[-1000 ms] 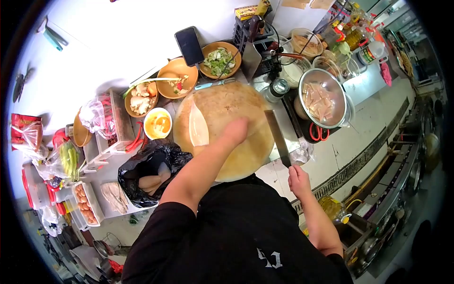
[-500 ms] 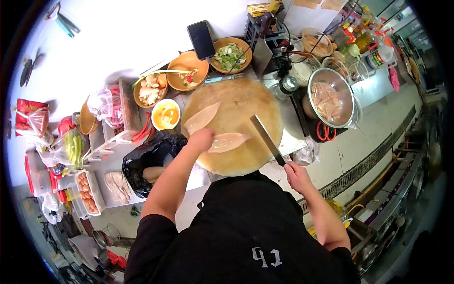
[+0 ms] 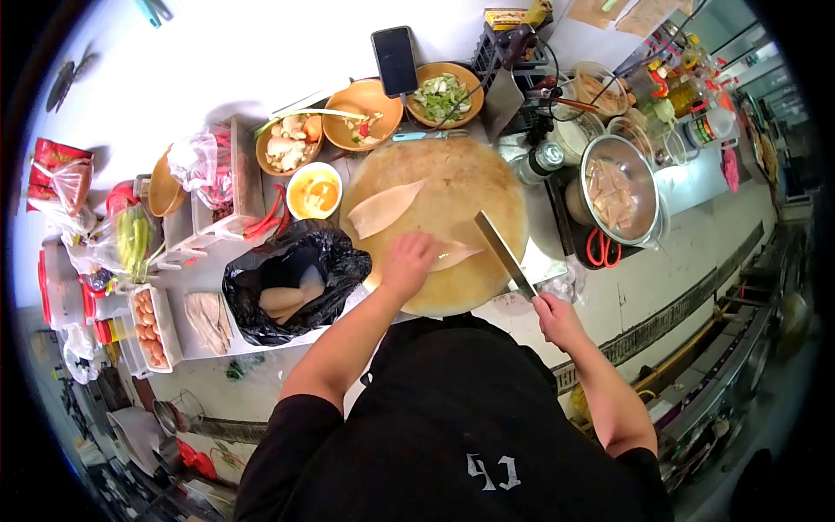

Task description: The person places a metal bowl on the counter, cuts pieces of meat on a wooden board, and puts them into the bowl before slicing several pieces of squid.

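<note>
A pale, pointed piece, apparently squid (image 3: pixel 457 253), lies on the round cutting board (image 3: pixel 470 187). My left hand (image 3: pixel 409 264) rests over its left part, fingers fairly flat and slightly blurred; the covered part is hidden. A second similar squid piece (image 3: pixel 384 209) lies farther up and left on the board, apart from my hand. My right hand (image 3: pixel 557 318) is wrapped around the handle of a cleaver (image 3: pixel 504 253). Its blade slants up and left over the board's right side, apart from the squid.
Left of the board stand a black plastic bag (image 3: pixel 239 291) with pale bodies inside and a white bowl (image 3: pixel 294 196) of orange liquid. Bowls of chopped vegetables and a phone (image 3: pixel 395 61) line the back. On the right sit a steel bowl (image 3: pixel 644 228) of cut pieces and red-handled scissors (image 3: pixel 604 250).
My left hand has shifted right from between the two squid pieces onto the nearer one, its fingers flattening. The cleaver stays in my right hand over the board's right side. The view has shifted slightly.
</note>
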`<action>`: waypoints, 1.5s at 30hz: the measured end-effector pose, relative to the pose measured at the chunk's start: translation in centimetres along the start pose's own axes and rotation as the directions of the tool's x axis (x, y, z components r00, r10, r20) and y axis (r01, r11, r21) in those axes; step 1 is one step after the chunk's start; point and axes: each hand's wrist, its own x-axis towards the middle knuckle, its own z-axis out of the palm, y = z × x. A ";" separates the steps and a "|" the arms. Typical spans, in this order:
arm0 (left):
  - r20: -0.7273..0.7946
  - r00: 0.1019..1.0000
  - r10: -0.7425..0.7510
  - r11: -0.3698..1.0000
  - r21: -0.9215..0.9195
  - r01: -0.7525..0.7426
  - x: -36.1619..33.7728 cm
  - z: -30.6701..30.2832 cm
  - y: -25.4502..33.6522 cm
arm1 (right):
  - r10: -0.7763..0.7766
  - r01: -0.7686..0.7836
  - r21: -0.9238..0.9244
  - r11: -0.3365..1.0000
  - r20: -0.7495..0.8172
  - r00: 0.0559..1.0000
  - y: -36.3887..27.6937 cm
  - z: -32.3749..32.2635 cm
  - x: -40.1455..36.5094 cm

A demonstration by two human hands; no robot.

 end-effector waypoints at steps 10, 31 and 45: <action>0.141 0.989 0.044 0.966 -0.258 -0.007 -1.0 2.4 0.5 | -0.181 0.189 -0.185 0.964 0.061 0.982 -4.2 0.2 2.1; 0.339 0.941 -0.009 0.998 -0.058 0.031 -0.5 2.4 0.1 | -0.251 0.316 -0.458 0.831 0.199 0.947 -6.1 1.3 3.3; 0.213 0.977 0.004 0.987 -0.157 0.030 -1.7 2.9 -0.5 | -0.274 0.340 -0.436 0.833 0.210 0.939 -5.5 1.8 2.7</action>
